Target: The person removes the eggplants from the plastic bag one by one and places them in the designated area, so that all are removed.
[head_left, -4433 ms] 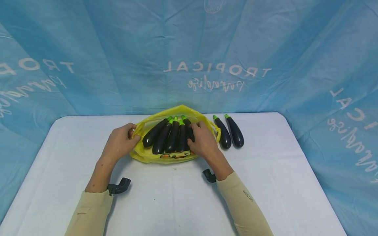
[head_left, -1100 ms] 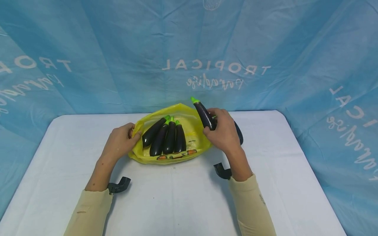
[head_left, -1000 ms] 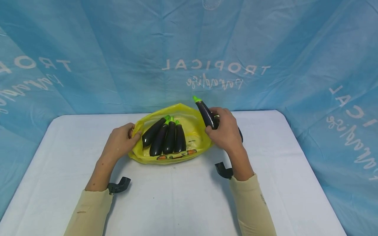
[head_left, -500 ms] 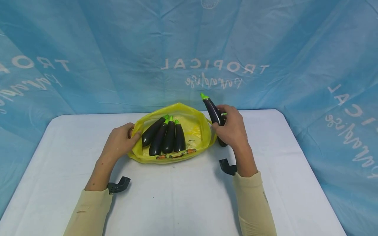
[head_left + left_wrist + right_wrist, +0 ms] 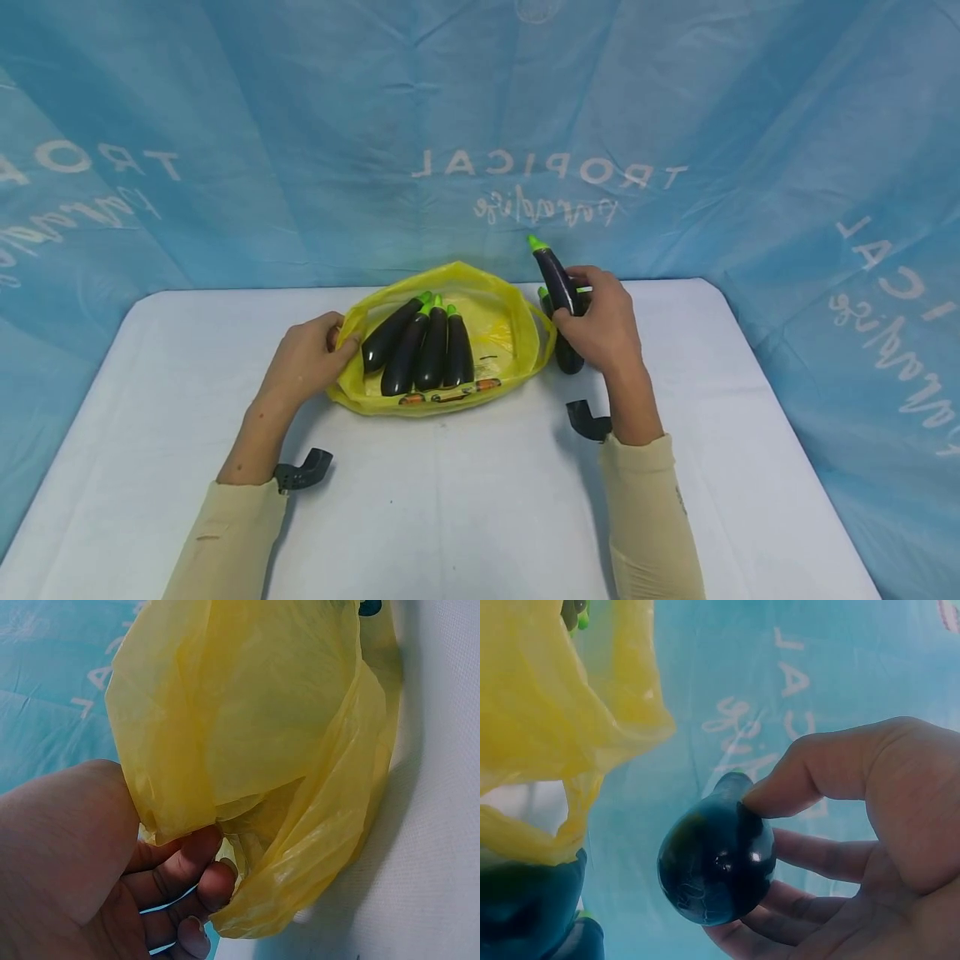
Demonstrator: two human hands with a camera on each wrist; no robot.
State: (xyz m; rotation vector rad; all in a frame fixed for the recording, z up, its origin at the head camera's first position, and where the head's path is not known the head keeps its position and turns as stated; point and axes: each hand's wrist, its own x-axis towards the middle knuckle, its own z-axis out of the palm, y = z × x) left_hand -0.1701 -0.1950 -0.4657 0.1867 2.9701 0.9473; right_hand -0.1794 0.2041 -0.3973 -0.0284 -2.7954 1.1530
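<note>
My left hand [image 5: 307, 358] pinches the left rim of a yellow plastic bag [image 5: 498, 333] lying on the table with its mouth wide. Inside the bag several dark eggplants [image 5: 431, 348] with green stems lie side by side. To the right of the bag, my right hand [image 5: 600, 321] grips an eggplant [image 5: 555, 279] between thumb and fingers, its green stem tilted up and away. In the right wrist view the rounded end of that held eggplant [image 5: 716, 862] faces the camera. Beneath it another eggplant [image 5: 568, 357] rests on the table, partly covered by the hand.
A white cloth covers the table [image 5: 420, 500], and a blue printed curtain [image 5: 337, 150] hangs behind and at both sides. A green stem [image 5: 583, 290] shows behind the right fingers; most of that eggplant is hidden. Dark curved wrist mounts [image 5: 303, 471] stick out from both wrists.
My right hand took an eggplant out of the bag and has carried it rightward, over the eggplants on the table. My left hand has kept hold of the bag's rim.
</note>
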